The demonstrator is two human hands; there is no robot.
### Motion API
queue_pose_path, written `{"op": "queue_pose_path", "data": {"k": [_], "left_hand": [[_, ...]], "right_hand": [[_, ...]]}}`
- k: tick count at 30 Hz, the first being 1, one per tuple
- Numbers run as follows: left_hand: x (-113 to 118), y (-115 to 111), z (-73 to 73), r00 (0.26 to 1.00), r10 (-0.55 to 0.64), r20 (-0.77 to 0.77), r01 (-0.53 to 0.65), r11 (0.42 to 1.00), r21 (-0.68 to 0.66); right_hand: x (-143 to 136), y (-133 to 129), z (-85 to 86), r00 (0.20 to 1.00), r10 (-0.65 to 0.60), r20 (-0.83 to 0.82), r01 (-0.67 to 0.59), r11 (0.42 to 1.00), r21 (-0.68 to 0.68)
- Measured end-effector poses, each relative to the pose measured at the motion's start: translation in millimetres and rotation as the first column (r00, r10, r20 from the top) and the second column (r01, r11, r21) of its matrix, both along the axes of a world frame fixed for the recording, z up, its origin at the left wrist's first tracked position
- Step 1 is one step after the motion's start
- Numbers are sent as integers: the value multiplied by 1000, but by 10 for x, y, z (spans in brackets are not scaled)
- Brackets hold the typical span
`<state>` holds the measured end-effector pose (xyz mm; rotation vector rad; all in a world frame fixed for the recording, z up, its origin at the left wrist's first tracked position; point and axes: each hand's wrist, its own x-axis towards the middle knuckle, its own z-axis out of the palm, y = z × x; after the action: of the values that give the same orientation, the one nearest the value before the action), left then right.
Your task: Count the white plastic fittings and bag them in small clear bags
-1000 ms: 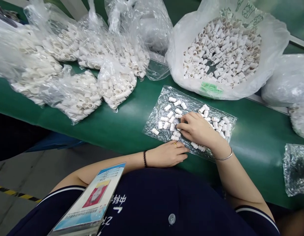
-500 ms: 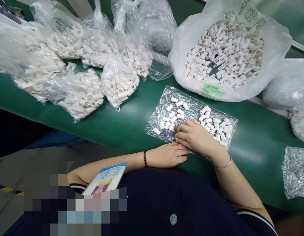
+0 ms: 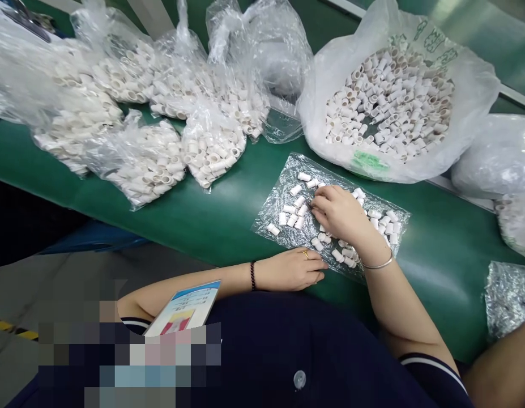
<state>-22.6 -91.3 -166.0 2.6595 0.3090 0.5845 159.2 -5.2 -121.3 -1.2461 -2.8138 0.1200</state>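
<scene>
A clear plastic bag (image 3: 266, 212) lies flat on the green table, with several short white plastic pipe fittings (image 3: 289, 209) scattered over it. My right hand (image 3: 341, 212) is over the middle of this bag, palm down, its fingers curled down among the fittings. Its fingertips are partly hidden, so whatever they grip does not show. At the bag's near edge, my left hand (image 3: 293, 269) rests on the table edge, fingers loosely stretched and holding nothing visible. More fittings lie below and to the right of my right hand.
A large open white bag (image 3: 423, 167) full of fittings stands behind. Several filled clear bags (image 3: 211, 150) crowd the back left. Another bag (image 3: 495, 153) sits at the right, near a crumpled clear bag (image 3: 506, 294). An arm or knee shows at the lower right.
My right hand has shifted away from my left hand, up and slightly right over the bag, uncovering fittings near its lower edge. My left hand stays in place. A limb has entered at lower right.
</scene>
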Motion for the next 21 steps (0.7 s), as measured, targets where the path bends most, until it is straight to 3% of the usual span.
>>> {"op": "queue_pose_path", "data": {"k": [6,11,14,18,21], "left_hand": [[0,12,-17,1000,-15,-17,15,1000,-7],[-3,14,-12,1000,-11,-26,11,1000,-8],[-4,13,-18,1000,-10,-20,9,1000,-16],[-3,26,-17,1000,-23,-16,23,1000,-12],[-1,34,-13,999,-23,-25,23,1000,-16]], "right_hand": [[71,49,130,998,-50,-44,49,999,-12],[-105,251,52,995,-68,-67,68,998,2],[-56,297,17,996,-87,-19,86,996,-33],[76,268,72,996,-85,-13,85,996,-4],[-30,265,119,993,-71,-92,73,997,14]]}}
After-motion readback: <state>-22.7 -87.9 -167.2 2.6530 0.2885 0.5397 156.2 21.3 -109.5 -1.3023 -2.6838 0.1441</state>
